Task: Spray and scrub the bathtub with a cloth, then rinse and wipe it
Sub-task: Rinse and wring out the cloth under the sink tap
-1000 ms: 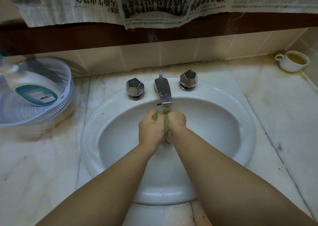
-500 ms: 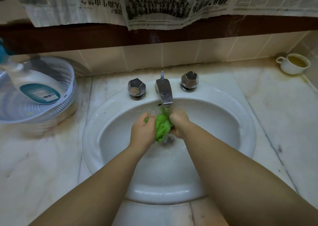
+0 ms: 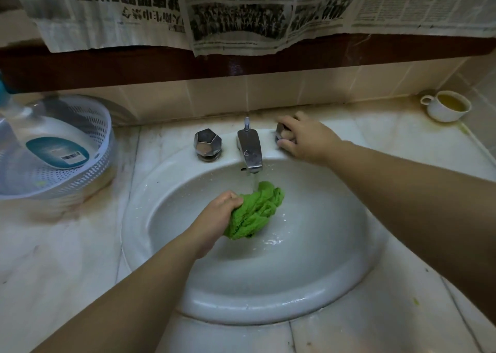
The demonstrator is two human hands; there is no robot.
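Gripping green cloth (image 3: 256, 210), left hand (image 3: 214, 218); right hand (image 3: 306, 140) clasps tap knob (image 3: 281, 133); newspaper (image 3: 241, 11) print unreadable.

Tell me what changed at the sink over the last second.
The right hand let go of the green cloth and moved up to grip the right tap knob. The left hand now holds the cloth alone, spread looser under the spout. Water keeps running; basket and cup stayed put.
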